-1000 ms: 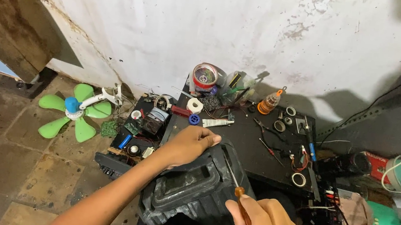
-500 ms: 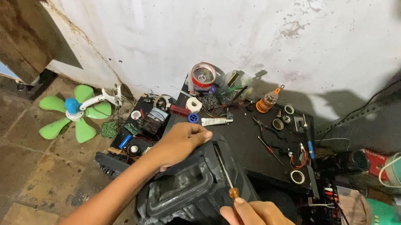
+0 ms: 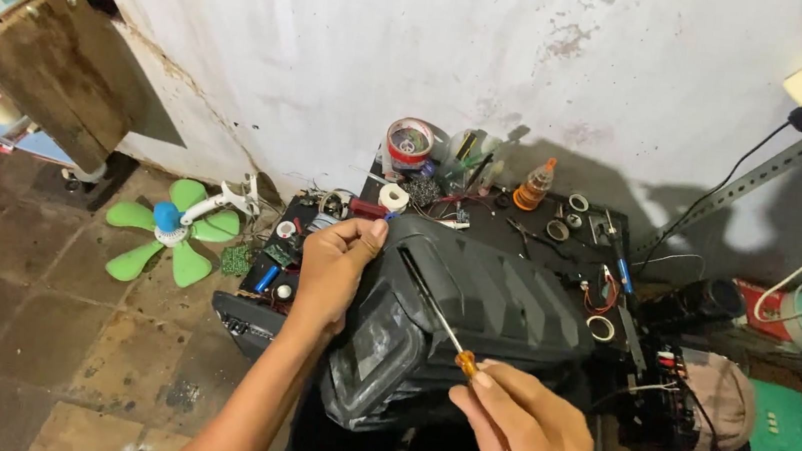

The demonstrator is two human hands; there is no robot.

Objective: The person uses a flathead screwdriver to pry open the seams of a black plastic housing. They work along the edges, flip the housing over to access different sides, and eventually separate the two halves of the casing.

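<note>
Black plastic casing [image 3: 470,324] lies tilted at scene centre, on the near edge of a low dark table [image 3: 541,233]. Left hand [image 3: 336,264] clamps its far-left corner, fingers curled over the rim. Screwdriver [image 3: 440,326] with orange collar lies slanted across the casing; tip hard to make out against the black ribs. Right hand [image 3: 522,441], near and right, pinches the handle, which is mostly hidden in the closed fingers. Green fan blade [image 3: 169,229] lies on the floor, left.

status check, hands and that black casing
Left hand grips black casing at its upper edge. Right hand holds screwdriver, shaft lying across casing. Nothing blocking.
</note>
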